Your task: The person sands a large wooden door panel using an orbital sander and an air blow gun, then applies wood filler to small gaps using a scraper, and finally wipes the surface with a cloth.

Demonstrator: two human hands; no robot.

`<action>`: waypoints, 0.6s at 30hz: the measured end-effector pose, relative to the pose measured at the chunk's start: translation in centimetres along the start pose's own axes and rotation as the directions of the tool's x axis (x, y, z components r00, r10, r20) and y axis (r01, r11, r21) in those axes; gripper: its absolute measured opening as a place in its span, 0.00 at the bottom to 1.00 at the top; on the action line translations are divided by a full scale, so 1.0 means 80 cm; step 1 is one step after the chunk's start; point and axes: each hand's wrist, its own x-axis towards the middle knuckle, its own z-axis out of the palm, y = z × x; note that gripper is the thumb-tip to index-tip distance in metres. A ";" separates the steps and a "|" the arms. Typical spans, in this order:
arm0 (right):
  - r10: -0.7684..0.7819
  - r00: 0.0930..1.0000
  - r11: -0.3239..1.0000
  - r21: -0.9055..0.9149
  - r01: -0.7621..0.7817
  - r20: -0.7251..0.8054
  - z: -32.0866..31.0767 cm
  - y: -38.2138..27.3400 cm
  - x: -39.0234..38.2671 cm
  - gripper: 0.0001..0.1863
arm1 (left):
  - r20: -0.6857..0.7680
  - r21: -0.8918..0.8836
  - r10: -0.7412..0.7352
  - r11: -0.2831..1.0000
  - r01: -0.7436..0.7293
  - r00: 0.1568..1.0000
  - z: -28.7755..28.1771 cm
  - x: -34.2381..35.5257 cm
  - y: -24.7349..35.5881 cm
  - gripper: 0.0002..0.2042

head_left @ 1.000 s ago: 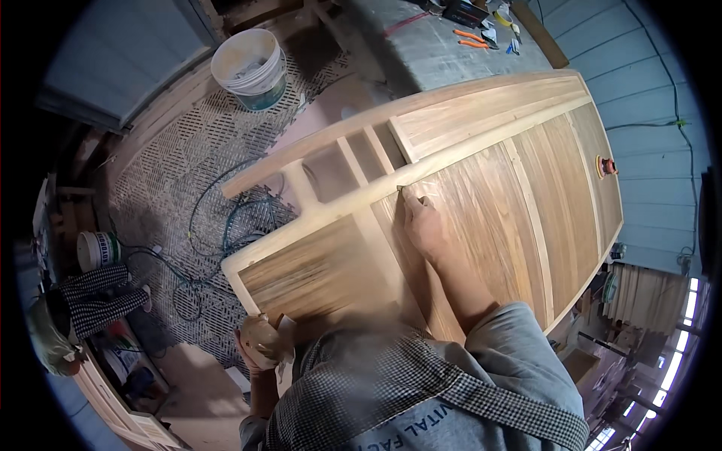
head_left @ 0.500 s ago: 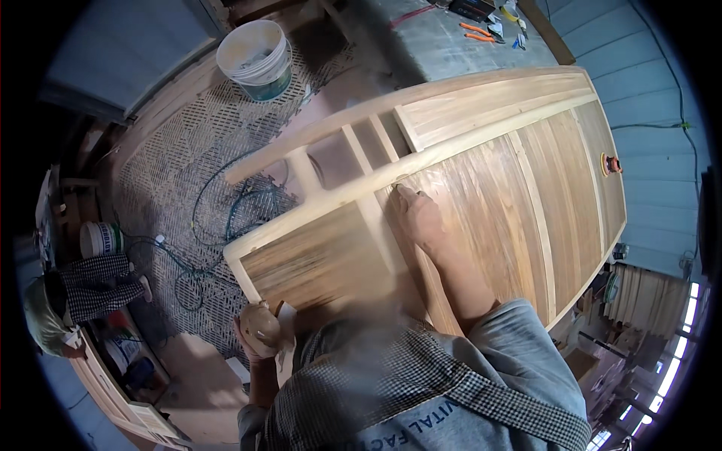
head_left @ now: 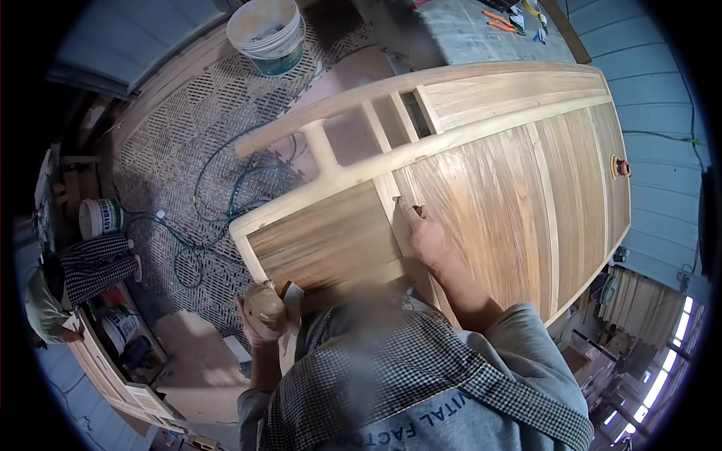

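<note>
A large panelled wooden piece [head_left: 481, 203], like a door or cabinet front with pale frame strips and darker grained panels, lies before me. My right hand [head_left: 427, 234] reaches over it. Its forefinger points forward, with the tip at a pale cross strip [head_left: 385, 186] just below the long rail; the other fingers are curled in. Whatever sits at that fingertip is too small to make out. By the near left corner my left hand [head_left: 250, 325] is closed around a rounded brown lump or pot [head_left: 265, 308]. A pale flap [head_left: 293, 296] sticks up beside it.
Beyond the piece stand a white bucket [head_left: 265, 37] and a grey table [head_left: 481, 41] with orange-handled pliers [head_left: 499, 22]. A green hose [head_left: 203, 244] coils on the slatted floor mat. Another person [head_left: 53, 301] is at the left. A small red-orange object [head_left: 620, 167] rests at the far right end.
My right fingertip has slid along the cross strip, away from the long rail and toward me. My left hand keeps its hold. The whole view has shifted slightly.
</note>
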 end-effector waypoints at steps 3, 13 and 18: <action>0.143 0.978 0.990 -0.027 -0.141 0.155 -0.012 -0.017 -0.002 0.29 | 0.015 0.020 0.020 1.000 -0.021 1.000 0.000 0.002 0.002 0.28; -0.272 0.959 0.951 0.131 0.282 -0.085 -0.018 0.012 -0.006 0.20 | 0.203 -0.082 -0.155 0.981 0.174 0.967 -0.023 0.013 0.006 0.29; -0.163 0.958 0.938 0.264 0.224 -0.234 -0.046 0.008 0.046 0.12 | -0.112 -0.064 -0.089 0.995 0.082 0.990 -0.014 0.010 0.006 0.31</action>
